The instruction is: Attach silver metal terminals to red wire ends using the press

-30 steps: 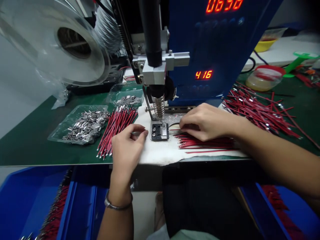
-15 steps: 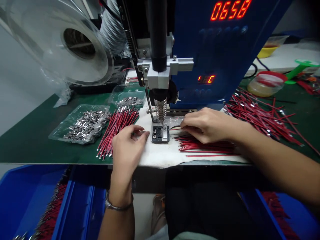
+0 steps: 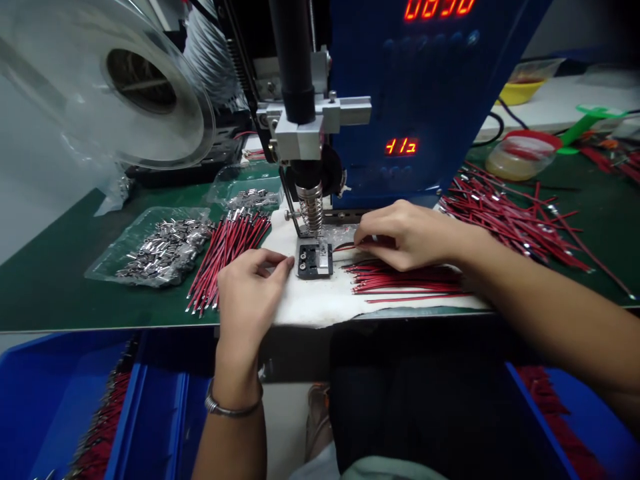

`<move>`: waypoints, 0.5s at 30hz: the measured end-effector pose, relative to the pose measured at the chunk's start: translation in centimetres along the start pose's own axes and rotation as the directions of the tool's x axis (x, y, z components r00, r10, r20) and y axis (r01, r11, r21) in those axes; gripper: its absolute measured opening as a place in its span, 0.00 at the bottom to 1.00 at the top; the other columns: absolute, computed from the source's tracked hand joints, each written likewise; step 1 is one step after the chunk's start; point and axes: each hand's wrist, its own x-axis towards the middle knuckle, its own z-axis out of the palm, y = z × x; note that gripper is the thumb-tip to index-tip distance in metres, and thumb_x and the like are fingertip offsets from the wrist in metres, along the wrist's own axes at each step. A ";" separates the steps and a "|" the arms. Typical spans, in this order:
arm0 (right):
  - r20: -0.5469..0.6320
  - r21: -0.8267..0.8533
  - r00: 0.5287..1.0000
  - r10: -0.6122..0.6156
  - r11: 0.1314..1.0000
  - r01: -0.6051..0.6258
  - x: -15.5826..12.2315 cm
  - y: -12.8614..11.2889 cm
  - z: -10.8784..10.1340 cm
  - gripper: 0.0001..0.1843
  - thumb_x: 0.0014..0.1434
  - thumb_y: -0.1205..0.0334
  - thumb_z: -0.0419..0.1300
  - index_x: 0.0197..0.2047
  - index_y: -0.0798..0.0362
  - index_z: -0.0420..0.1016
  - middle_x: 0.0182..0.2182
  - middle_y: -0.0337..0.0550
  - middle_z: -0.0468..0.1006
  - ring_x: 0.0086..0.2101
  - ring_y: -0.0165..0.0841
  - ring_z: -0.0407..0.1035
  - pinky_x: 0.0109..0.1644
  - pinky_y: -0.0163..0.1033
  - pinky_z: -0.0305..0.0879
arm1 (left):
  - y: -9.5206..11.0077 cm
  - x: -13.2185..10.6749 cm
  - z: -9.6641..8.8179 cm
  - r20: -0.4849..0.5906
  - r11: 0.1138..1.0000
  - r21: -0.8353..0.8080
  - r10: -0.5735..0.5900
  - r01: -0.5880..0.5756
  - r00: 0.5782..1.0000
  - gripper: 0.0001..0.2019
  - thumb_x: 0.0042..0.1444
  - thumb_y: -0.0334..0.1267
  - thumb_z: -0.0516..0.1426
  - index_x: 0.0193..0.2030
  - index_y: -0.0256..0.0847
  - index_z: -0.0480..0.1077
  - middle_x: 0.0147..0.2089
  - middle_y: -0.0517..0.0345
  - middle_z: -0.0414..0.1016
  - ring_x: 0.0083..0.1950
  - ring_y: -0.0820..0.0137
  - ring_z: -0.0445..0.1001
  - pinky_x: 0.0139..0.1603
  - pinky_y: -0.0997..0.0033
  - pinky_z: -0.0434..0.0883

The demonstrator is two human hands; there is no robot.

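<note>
My right hand pinches a red and black wire whose near end reaches the right side of a small black fixture. A bright metal piece sits in that fixture. Just left of it is my left hand, thumb and forefinger pressed together; anything between them is too small to make out. Above the fixture stands the machine's tip with a coiled spring. Under my right hand lies a row of red and black wires on white cloth.
A bundle of wires with metal ends lies left, beside small metal connectors in a clear tray. The blue machine stands behind. More wires are heaped right. Blue bins sit below the table edge.
The whole view has shifted a little, moving the scene left and slightly up. Both hands keep about the same places by the fixture. The lower red display reads differently.
</note>
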 end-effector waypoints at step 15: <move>-0.033 -0.015 0.999 -0.030 0.999 0.030 -0.2 -0.1 -0.2 0.07 0.64 0.71 0.58 0.39 0.58 0.79 0.29 0.40 0.77 0.26 0.27 0.66 0.32 0.34 0.59 | 0.3 0.1 0.4 -0.014 0.999 0.015 0.037 -0.037 0.999 0.06 0.54 0.40 0.66 0.29 0.42 0.81 0.29 0.57 0.80 0.27 0.70 0.71 0.36 0.68 0.70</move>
